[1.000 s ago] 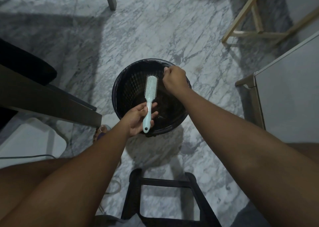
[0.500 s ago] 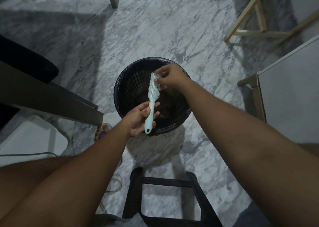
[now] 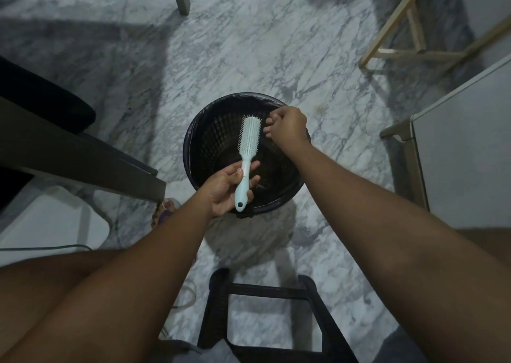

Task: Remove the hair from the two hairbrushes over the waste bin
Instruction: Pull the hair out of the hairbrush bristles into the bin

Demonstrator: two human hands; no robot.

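A pale mint hairbrush [image 3: 247,147] is held over the black mesh waste bin [image 3: 204,138], bristles facing up toward me. My left hand [image 3: 226,188] grips its handle from the left. My right hand [image 3: 287,126] hovers just right of the brush head with fingers pinched together; whether it holds strands of hair is too dark to tell. Dark clumps lie at the bin's bottom. Only one hairbrush is in view.
The bin stands on a marble floor [image 3: 249,45]. A dark table edge [image 3: 83,158] is at the left, a white cabinet [image 3: 464,152] at the right, a wooden frame [image 3: 409,31] at the back right, and a black stool [image 3: 265,313] lies under my arms.
The brush turned from edge-on to bristles up. My right hand came off the bristles and moved a little to the right of the brush head.
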